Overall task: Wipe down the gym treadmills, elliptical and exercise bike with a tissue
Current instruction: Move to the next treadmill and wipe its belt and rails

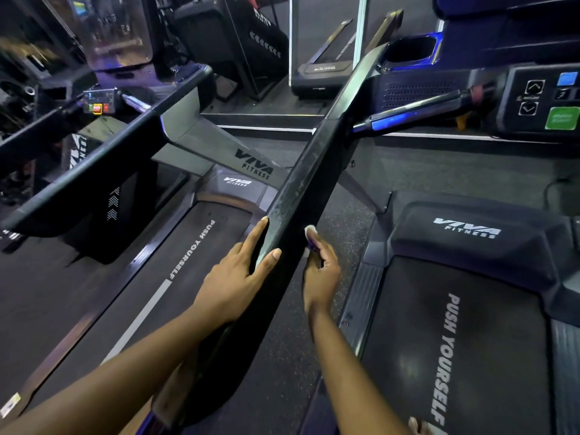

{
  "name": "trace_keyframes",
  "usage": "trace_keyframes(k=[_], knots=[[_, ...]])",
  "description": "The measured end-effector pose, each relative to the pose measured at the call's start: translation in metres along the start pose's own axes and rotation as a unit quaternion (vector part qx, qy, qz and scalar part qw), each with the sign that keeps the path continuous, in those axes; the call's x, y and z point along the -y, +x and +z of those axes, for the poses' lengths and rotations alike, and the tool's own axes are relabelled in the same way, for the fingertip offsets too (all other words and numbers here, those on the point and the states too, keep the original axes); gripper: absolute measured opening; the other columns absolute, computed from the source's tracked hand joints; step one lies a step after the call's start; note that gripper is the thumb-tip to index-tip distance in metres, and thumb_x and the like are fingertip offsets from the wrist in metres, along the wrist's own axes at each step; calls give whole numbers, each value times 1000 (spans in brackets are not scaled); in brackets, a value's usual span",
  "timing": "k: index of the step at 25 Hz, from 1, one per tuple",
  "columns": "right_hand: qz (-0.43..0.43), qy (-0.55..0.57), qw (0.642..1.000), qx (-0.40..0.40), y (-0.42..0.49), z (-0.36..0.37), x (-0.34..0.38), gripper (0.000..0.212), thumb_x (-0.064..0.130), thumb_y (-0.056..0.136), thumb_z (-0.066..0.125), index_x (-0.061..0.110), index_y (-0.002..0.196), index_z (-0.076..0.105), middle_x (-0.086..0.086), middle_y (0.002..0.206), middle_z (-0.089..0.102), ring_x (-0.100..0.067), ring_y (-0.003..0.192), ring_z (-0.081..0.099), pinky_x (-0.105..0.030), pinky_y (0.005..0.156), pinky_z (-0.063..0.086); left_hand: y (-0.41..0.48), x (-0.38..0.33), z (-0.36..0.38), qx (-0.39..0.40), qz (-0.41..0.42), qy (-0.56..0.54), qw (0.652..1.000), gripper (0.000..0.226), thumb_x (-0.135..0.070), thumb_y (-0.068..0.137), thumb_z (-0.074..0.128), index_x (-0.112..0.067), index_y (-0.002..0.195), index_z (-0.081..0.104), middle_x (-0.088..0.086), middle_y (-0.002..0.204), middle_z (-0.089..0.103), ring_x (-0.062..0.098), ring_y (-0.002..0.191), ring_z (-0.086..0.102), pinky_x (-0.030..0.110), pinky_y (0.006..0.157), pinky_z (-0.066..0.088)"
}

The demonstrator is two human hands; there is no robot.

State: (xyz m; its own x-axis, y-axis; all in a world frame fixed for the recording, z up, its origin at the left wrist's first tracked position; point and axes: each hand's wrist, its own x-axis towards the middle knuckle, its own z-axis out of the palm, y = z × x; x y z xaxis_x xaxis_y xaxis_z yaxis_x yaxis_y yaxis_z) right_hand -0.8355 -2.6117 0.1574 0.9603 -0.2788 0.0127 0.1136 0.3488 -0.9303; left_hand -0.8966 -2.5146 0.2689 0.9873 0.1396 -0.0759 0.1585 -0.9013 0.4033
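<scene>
A long black side handrail (301, 171) of the right treadmill runs diagonally from the console down to the bottom centre. My left hand (238, 271) rests on its left side, fingers straight along the edge and thumb laid over the top. On the rail's right side, my right hand (320, 271) pinches a small white tissue (310, 230) against the rail. Dusty smears show on the rail above my hands. The right treadmill's belt (455, 340) reads PUSH YOURSELF; the left treadmill's belt (175, 277) lies below the rail.
The right treadmill's console (539, 102) with green and blue buttons and a cup holder (408, 51) sits at upper right. The left treadmill's handrail (94, 164) and console (99, 103) stand at left. A speckled floor strip (342, 221) separates the machines. Other gym gear stands behind.
</scene>
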Motion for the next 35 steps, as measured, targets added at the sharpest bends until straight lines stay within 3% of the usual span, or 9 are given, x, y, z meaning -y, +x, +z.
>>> trace_keyframes(k=[5,9,13,16,22,26,30,32,35], knots=[[77,80,994,-13,-48,-6,3,27,-13,89,45,-4,107,63,-4,103,68,-9,99,65,-19,87,51,2,2,1,4,12,-8,1000,64,-87,71,13,-73,129,-9,-6,146,41,19,133,41,43,108,34],[7,21,999,49,-80,-18,15,41,-24,81,47,1,108,65,-1,111,66,-7,105,63,-16,90,47,3,4,2,-1,12,-10,1000,64,-87,71,11,-72,130,-8,-3,144,44,21,131,43,45,107,35],[-89,-49,994,27,-32,-10,31,38,-19,83,49,0,113,63,-2,115,64,5,107,58,-17,93,46,4,6,4,-10,8,-24,1000,65,-86,72,11,-70,133,-4,-2,142,46,21,129,45,45,106,36],[-111,-72,991,32,-14,9,37,40,-19,82,50,0,114,64,-6,118,62,3,111,55,-19,97,44,5,6,4,-13,6,-26,1000,71,-86,71,11,-65,138,1,-1,144,45,21,132,43,46,107,35],[-189,-143,967,95,-58,-13,47,31,5,88,49,9,113,66,1,116,63,3,113,54,-12,98,40,5,1,2,2,-16,-32,999,79,-85,68,11,-59,142,4,0,144,44,23,133,41,45,108,33],[-255,-237,933,89,7,-6,81,36,-10,82,49,5,107,69,-6,110,67,-4,106,57,-10,96,39,0,3,-6,43,-6,-112,993,91,-91,70,23,-48,148,2,-11,157,22,13,143,26,36,115,23],[-293,-407,845,186,51,14,97,45,-19,73,45,3,103,70,-11,106,68,-32,95,61,-31,87,47,-27,15,-12,52,7,-139,989,82,-82,81,27,-44,149,2,-12,158,18,8,144,19,35,118,18],[-324,-461,797,217,48,16,94,43,-19,73,44,1,101,70,-14,105,68,-37,91,60,-37,82,49,-49,23,-14,54,7,-129,990,79,-80,82,24,-45,149,2,-14,157,17,8,144,19,36,118,19],[-357,-480,763,245,21,15,91,38,-11,77,42,-1,102,69,-15,104,66,-37,89,58,-40,75,54,-77,32,-19,57,0,-105,993,75,-74,87,23,-41,150,1,-15,157,17,10,143,22,31,116,21]])
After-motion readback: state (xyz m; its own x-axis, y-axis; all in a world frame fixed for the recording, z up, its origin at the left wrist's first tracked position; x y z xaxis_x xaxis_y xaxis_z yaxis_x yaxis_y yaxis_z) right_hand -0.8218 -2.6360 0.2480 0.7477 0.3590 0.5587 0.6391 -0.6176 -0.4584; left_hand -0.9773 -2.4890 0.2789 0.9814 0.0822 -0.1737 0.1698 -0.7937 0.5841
